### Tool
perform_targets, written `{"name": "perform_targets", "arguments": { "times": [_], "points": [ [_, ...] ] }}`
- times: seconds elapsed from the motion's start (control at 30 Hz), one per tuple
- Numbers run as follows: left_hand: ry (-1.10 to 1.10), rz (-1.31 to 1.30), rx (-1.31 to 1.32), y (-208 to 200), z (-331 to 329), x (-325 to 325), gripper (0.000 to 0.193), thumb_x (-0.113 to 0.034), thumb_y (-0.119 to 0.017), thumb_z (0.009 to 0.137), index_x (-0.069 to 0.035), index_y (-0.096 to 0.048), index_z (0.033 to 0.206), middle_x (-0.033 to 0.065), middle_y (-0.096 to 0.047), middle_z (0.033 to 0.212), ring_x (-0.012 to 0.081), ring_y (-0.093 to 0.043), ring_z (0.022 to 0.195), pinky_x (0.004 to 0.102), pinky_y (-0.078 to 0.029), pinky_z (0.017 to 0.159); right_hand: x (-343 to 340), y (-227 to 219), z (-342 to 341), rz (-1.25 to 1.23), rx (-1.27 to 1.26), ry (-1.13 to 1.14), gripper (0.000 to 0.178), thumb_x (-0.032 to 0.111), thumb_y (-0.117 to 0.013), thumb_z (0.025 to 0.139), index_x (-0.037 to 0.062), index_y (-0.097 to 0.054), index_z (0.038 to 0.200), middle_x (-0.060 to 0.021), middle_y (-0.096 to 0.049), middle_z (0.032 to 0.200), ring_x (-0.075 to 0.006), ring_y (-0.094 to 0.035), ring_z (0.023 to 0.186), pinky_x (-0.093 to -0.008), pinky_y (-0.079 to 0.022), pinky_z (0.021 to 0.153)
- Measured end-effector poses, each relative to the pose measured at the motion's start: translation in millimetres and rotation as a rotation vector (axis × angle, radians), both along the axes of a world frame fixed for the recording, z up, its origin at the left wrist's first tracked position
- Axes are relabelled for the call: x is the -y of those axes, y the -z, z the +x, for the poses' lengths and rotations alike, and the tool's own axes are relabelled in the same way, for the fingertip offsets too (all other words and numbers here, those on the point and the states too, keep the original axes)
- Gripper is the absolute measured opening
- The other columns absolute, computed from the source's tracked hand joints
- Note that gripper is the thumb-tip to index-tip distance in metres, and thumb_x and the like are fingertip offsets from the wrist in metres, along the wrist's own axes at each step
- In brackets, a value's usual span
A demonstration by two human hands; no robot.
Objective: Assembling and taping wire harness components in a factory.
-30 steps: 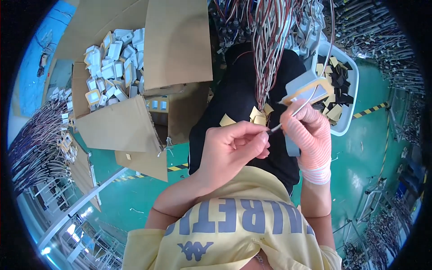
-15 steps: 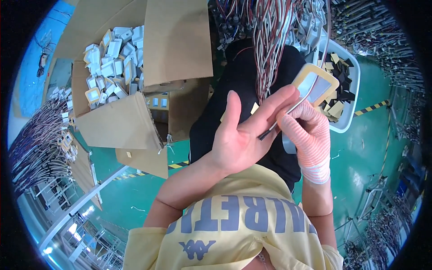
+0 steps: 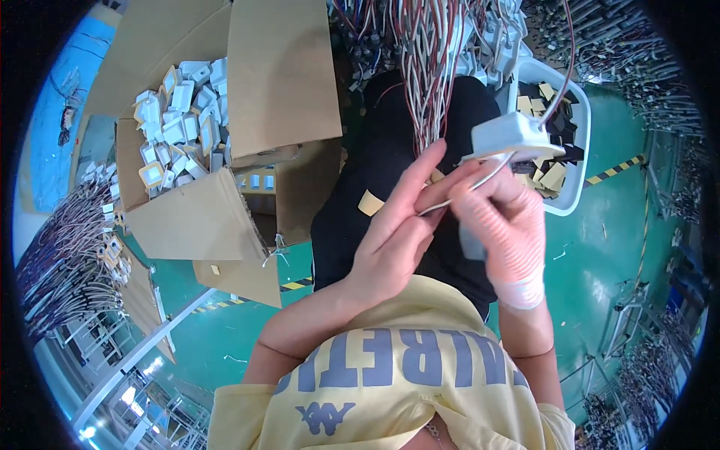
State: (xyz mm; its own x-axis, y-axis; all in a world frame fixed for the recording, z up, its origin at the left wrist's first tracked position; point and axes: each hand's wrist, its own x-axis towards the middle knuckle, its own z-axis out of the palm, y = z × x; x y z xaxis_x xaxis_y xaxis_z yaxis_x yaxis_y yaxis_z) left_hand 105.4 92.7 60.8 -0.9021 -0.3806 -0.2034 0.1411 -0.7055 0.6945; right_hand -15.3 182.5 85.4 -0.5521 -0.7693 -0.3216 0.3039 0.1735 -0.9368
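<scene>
A white plastic housing with a cream rim hangs tilted in front of me, just beyond my hands. A thin pale cable runs out of its underside and down across my fingers. In a striped knit glove, my right hand pinches this cable below the housing. My bare left hand has its fingers closed round the cable's lower end, which they hide. Behind the right hand is a blurred pale grey thing that I cannot make out. A beige pad lies on my dark-trousered lap.
At left, an open cardboard box holds several white housings. A white tub of black and beige pads stands at right. A bundle of red and white wires lies over my lap. More cable bundles stand at both sides.
The housing has tipped from showing its open face to showing its white back and side. My left hand has gone from spread, with the cable's dark end across its palm, to closed round the cable.
</scene>
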Motion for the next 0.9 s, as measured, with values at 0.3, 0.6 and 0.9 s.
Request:
{"name": "perform_targets", "arguments": {
  "times": [0.3, 0.6, 0.9],
  "points": [
    [0.047, 0.328, -0.048, -12.5, 10.1, 6.7, 0.077, 0.003, -0.034, 0.076, 0.000, -0.006, 0.148, 0.0275, -0.026, 0.147, 0.0339, -0.024, 0.140, 0.0462, -0.013, 0.118, -4.5, 10.0, -13.0, -0.082, 0.248, 0.162, 0.015, 0.017, -0.066, 0.084, 0.0033, -0.063, 0.079, -0.0028, -0.060, 0.076, -0.0098, -0.052, 0.063, -0.0231, -0.039, 0.061],
    [-0.143, -1.561, 0.297, -22.3, 6.9, 30.4, 0.031, -0.009, -0.076, 0.070, -0.001, -0.067, 0.099, 0.0131, -0.067, 0.098, 0.0284, -0.062, 0.093, 0.0378, -0.047, 0.084, -1.5, 7.9, -6.2, -0.054, 0.091, 0.162, 0.009, 0.012, -0.066, 0.083, 0.0026, -0.065, 0.081, -0.0017, -0.062, 0.076, -0.0075, -0.053, 0.070, -0.0221, -0.040, 0.067],
    [-0.137, -0.920, 0.444, -3.4, -5.6, 11.3, 0.007, -0.002, -0.063, 0.088, 0.002, -0.063, 0.094, 0.0023, -0.063, 0.075, 0.0061, -0.057, 0.066, 0.0203, -0.046, 0.060, 7.5, 6.8, -2.8, -0.008, -0.018, 0.110, 0.008, 0.006, -0.062, 0.085, -0.0008, -0.065, 0.085, -0.0008, -0.062, 0.082, -0.0055, -0.054, 0.079, -0.0218, -0.042, 0.070]
  ]
}}
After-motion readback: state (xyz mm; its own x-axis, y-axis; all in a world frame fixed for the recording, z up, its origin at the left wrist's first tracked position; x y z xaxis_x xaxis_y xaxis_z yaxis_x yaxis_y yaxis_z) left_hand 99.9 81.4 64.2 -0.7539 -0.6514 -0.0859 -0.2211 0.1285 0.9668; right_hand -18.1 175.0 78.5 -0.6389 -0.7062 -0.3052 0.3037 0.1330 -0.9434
